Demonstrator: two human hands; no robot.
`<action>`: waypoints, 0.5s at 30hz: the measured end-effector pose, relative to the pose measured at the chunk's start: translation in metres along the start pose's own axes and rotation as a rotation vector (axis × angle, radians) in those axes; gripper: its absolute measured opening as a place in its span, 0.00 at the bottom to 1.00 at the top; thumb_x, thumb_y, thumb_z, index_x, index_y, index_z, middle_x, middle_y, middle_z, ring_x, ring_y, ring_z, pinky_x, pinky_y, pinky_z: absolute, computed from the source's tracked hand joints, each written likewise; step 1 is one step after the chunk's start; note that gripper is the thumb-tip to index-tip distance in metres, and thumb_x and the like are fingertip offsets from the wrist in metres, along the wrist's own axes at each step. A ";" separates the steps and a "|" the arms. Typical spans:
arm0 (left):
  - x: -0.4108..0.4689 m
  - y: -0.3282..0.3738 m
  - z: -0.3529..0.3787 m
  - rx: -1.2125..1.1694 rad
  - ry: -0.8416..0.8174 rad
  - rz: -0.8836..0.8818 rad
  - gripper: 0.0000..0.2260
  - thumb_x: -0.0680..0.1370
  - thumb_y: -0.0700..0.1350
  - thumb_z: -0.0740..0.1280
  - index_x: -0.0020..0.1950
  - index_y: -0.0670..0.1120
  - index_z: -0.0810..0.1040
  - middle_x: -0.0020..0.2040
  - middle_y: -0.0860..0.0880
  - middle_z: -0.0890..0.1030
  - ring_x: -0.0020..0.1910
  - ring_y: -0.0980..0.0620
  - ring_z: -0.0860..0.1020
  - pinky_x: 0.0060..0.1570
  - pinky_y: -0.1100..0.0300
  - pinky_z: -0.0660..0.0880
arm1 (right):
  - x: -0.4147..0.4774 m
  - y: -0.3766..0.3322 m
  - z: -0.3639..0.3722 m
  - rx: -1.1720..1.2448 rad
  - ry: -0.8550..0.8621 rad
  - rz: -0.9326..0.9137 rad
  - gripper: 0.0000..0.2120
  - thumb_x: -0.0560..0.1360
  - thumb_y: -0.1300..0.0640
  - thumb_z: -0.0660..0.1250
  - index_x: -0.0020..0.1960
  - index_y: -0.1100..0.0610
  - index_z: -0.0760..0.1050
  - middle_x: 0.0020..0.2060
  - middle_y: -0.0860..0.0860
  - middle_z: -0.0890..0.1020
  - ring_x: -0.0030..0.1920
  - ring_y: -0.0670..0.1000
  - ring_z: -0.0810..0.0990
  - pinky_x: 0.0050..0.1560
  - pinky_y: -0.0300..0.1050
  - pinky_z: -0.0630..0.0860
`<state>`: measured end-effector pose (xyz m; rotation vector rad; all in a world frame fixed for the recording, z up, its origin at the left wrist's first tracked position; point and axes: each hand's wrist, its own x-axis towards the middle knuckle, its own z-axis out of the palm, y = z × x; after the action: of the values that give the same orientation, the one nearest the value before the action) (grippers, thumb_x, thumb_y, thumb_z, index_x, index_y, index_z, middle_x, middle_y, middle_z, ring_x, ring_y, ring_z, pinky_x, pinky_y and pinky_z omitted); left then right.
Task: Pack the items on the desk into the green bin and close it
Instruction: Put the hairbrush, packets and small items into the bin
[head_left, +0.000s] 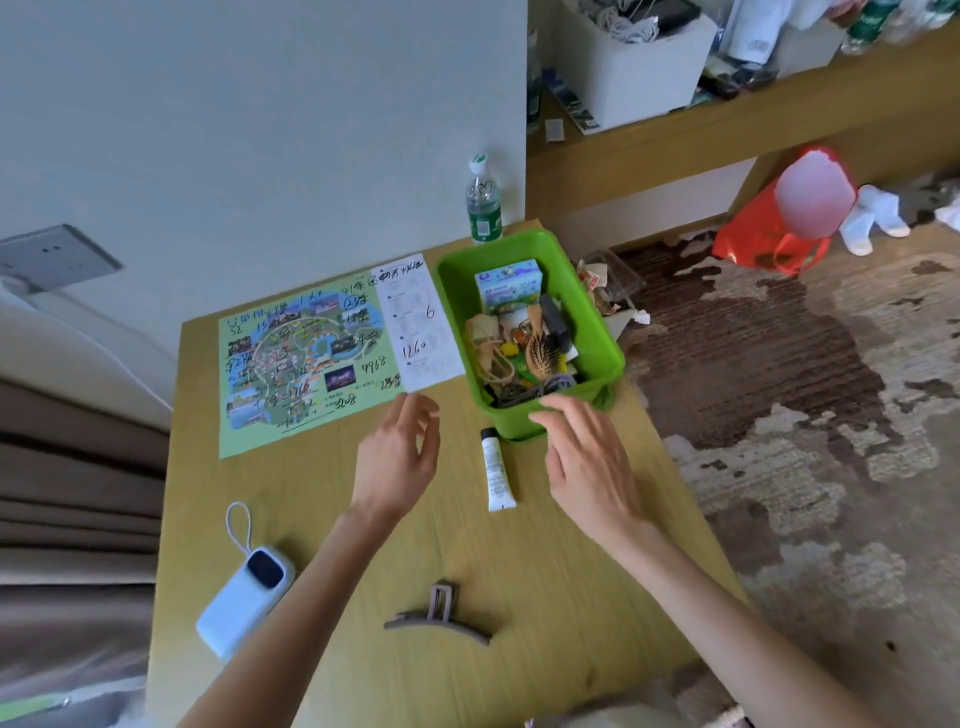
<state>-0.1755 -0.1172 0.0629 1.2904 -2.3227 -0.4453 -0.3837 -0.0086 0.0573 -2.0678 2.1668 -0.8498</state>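
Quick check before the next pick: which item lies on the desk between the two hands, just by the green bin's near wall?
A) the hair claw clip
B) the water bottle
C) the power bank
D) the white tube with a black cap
D: the white tube lies flat on the desk between the left hand and the right hand, its black cap end next to the green bin.

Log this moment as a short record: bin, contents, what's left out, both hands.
bin: green bin, open, no lid in view
inside: wooden hairbrush and small printed box, among clutter
unpacked: white tube, power bank, claw clip, map, water bottle
left hand: fingers relaxed, holds nothing, near the map's corner
right hand: fingers spread, holds nothing, by the bin's near rim
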 end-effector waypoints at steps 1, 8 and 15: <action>-0.019 -0.008 0.004 0.000 -0.057 -0.022 0.04 0.78 0.41 0.64 0.52 0.49 0.73 0.45 0.55 0.77 0.36 0.58 0.74 0.29 0.62 0.71 | -0.011 -0.006 0.006 0.013 -0.008 -0.014 0.18 0.68 0.71 0.66 0.57 0.61 0.77 0.58 0.54 0.76 0.58 0.54 0.76 0.59 0.49 0.73; -0.129 -0.046 0.033 0.046 -0.561 -0.048 0.18 0.80 0.58 0.59 0.66 0.52 0.70 0.60 0.54 0.74 0.51 0.60 0.76 0.40 0.60 0.78 | -0.065 -0.017 0.055 0.018 -0.329 -0.021 0.22 0.71 0.68 0.67 0.64 0.57 0.72 0.65 0.53 0.72 0.64 0.54 0.72 0.60 0.51 0.73; -0.173 -0.046 0.045 0.079 -0.677 -0.100 0.37 0.69 0.72 0.62 0.71 0.55 0.59 0.66 0.54 0.66 0.63 0.54 0.70 0.57 0.53 0.75 | -0.076 -0.013 0.106 0.015 -0.679 0.041 0.29 0.81 0.56 0.60 0.78 0.54 0.53 0.78 0.49 0.41 0.78 0.54 0.44 0.74 0.60 0.57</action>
<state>-0.0860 0.0106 -0.0355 1.4598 -2.8414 -0.9551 -0.3229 0.0245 -0.0536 -1.9079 1.7993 -0.1114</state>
